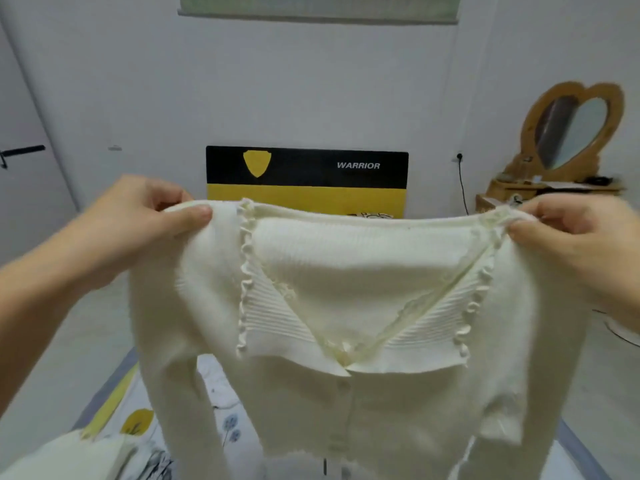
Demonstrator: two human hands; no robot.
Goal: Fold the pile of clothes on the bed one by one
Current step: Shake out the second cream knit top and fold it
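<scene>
**Cardigan held up, not yet folded**

- Cardigan (349, 306): cream knit, ruffled collar, buttoned front. Hangs in the air above the bed (114, 386), spread between both hands, sleeves dangling. No fold in it yet.
- Left hand (138, 223): thumb and curled fingers pinch the left shoulder seam.
- Right hand (581, 237): same pinch on the right shoulder.
- Progress, as a judgement: this garment is at the shake-out step; laying it flat and folding sleeves and body remain. More pale cloth (69, 455) lies at the bed's near left corner; cannot tell whether folded or waiting. Rest of the pile hidden behind the cardigan.
- Bed: printed sheet with yellow and blue motifs, grey-blue border along the left and right edges.
- Room: white wall; black-and-yellow box (306, 181) reading "WARRIOR" beyond the far edge; heart-shaped mirror (571, 129) on a wooden stand off the far right corner; door handle (22, 152) to the left.
</scene>
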